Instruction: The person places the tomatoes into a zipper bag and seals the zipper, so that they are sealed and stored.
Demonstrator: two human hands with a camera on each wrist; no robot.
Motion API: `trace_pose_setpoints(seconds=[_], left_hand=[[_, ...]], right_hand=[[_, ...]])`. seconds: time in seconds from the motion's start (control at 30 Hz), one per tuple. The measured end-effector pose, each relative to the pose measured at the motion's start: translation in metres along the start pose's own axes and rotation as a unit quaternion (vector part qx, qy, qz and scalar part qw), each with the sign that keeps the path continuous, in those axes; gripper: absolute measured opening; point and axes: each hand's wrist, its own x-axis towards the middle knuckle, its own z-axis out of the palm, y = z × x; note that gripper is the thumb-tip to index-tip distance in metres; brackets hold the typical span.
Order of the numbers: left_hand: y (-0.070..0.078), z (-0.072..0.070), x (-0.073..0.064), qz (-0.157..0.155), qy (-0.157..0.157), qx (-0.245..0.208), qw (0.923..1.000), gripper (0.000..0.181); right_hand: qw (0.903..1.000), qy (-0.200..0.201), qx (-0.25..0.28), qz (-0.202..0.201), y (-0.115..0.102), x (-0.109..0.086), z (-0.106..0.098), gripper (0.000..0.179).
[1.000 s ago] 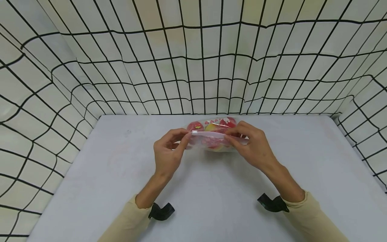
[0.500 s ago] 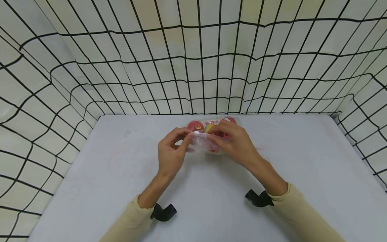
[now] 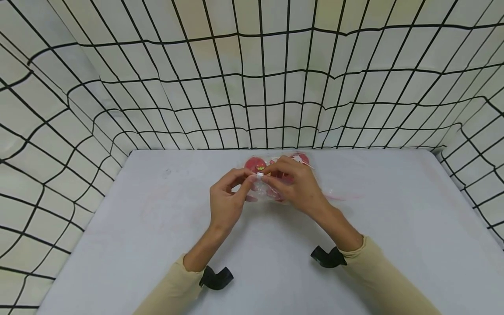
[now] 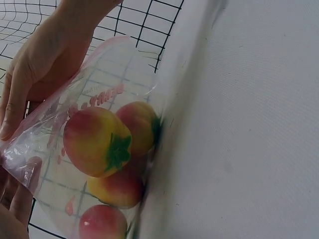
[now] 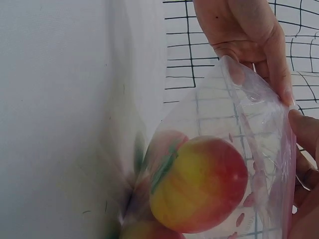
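A clear plastic slider zip bag with pink print stands at the table's far edge. Inside it are several red-and-yellow fruits with green leafy tops, like persimmons; whether they are real I cannot tell. My left hand pinches the bag's top edge at its left end, thumb and forefinger beside the white slider. Right against the slider's other side, my right hand pinches the zip strip, fingertips almost meeting the left ones. In the right wrist view, one fruit shows large through the film.
A white-covered table spreads beneath both forearms. Black grid netting over pale walls rises behind the table and at both sides. Each wrist carries a black curved mount near the cuff.
My right hand has slid left along the zip strip to the slider, uncovering the bag's right end. The left hand has shifted slightly right, still pinching the edge.
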Motion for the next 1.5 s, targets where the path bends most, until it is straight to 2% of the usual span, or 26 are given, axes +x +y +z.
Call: trace_pose_setpoints(seconds=[0.33,0.7,1.2,1.5], left_hand=[[-0.003,-0.002,-0.001,0.018,0.007,0.028,0.9994,0.011],[-0.004,-0.002,-0.005,0.010,0.014,0.055,0.9984,0.015],[-0.005,-0.007,-0.004,0.004,0.029,0.037,0.9989,0.013],[-0.005,-0.008,-0.005,-0.008,0.028,0.036,0.9989,0.013]], right_hand=[[1.0000,0.003,0.009,-0.001,0.003,-0.004,0.004,0.016],[0.9997,0.015,-0.022,0.001,0.004,-0.011,0.004,0.021],[0.9993,0.019,-0.032,0.009,0.010,-0.019,0.001,0.022],[0.9998,0.019,-0.011,-0.002,0.015,-0.023,-0.002,0.021]])
